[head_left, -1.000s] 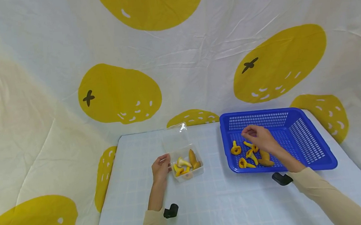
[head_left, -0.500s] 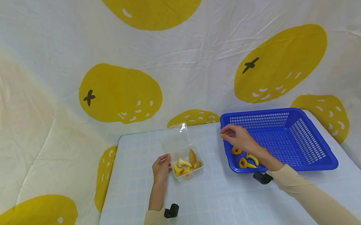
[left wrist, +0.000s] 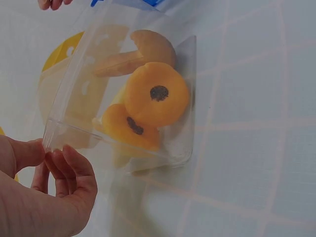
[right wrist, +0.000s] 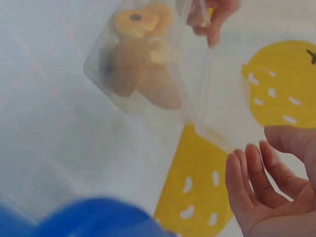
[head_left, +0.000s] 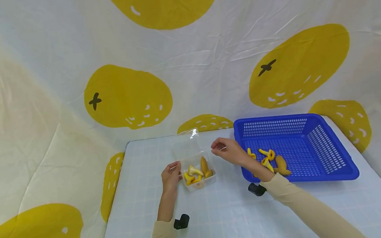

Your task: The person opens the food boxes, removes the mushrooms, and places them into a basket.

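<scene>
- The left hand (head_left: 171, 177) pinches the left edge of a clear plastic box (head_left: 208, 179), thumb on one side of the thin wall and fingers curled on the other.
- The right hand (head_left: 230, 151) holds nothing; its fingers bend loosely, and the right wrist view shows the thumb apart from them. It hovers between the box and the basket to the right, fingertips towards the left.
- Inside the box, yellow chanterelle-like mushrooms (head_left: 193, 171) lie on the left and near side, some overlapping; a brown mushroom (head_left: 204, 165) lies along the right side.
- The clear lid (head_left: 186, 145) stands open at the far side of the box.
- To the right, well apart from the box, sits a blue plastic basket (head_left: 297, 116) with slotted walls. More chanterelle-like mushrooms (head_left: 267, 163) and brown mushroom pieces (head_left: 281, 164) lie in its left, near part, some hidden under the right forearm.
- Both arms wear beige sleeves (head_left: 304, 204) and black wrist cameras (head_left: 257, 189).
- Under everything is a table with a pale, faintly checked cover (head_left: 218, 221); white cloth (head_left: 206, 69) printed with yellow fruit hangs beyond.
</scene>
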A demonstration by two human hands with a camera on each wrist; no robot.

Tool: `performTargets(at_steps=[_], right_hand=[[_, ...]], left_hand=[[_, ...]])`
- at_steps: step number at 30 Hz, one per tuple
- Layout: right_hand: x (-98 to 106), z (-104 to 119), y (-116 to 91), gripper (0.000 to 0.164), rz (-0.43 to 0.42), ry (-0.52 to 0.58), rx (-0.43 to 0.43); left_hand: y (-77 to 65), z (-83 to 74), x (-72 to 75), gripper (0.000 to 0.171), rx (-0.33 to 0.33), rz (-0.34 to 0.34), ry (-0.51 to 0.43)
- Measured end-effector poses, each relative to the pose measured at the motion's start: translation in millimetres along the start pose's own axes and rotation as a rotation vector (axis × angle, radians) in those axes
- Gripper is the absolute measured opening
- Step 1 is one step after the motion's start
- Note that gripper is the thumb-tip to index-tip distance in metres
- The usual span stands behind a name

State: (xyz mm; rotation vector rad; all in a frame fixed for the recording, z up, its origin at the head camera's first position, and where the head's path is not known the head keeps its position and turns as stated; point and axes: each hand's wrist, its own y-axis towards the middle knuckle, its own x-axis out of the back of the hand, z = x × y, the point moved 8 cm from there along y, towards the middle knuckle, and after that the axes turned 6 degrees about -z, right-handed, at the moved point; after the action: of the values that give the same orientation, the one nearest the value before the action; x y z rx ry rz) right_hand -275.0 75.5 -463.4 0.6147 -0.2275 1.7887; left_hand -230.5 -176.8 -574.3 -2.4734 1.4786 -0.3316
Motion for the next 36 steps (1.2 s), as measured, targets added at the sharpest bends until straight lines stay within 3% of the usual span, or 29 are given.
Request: performTargets(at_steps=[9,18,22,29,36], right_hand=[[-41.2,7.6,6.9,0.013,0.129,0.031,0.064],[-73.2,7.9,7.7,0.02,0.277,0.004,0.136],[-84.9,8.8,5.4,0.024,0.33,-0.09,0.199],[-102.1,6.5,2.4,0.024,0.424,-0.291,0.228],[-108.4,6.4,2.8,0.025,0.412,-0.533,0.3]], left_hand=[[-0.5,-2.3,0.5,0.029,-0.001,-0.002,0.021],[-0.7,-1.9,1.0,0.028,0.004,-0.003,-0.005],[0.5,-1.3,-0.7,0.028,-0.002,0.005,-0.011],[0.6,-1.1,-0.8,0.031,0.002,0.008,0.001],[1.5,0.1,0.0,0.029,0.004,0.012,-0.013]])
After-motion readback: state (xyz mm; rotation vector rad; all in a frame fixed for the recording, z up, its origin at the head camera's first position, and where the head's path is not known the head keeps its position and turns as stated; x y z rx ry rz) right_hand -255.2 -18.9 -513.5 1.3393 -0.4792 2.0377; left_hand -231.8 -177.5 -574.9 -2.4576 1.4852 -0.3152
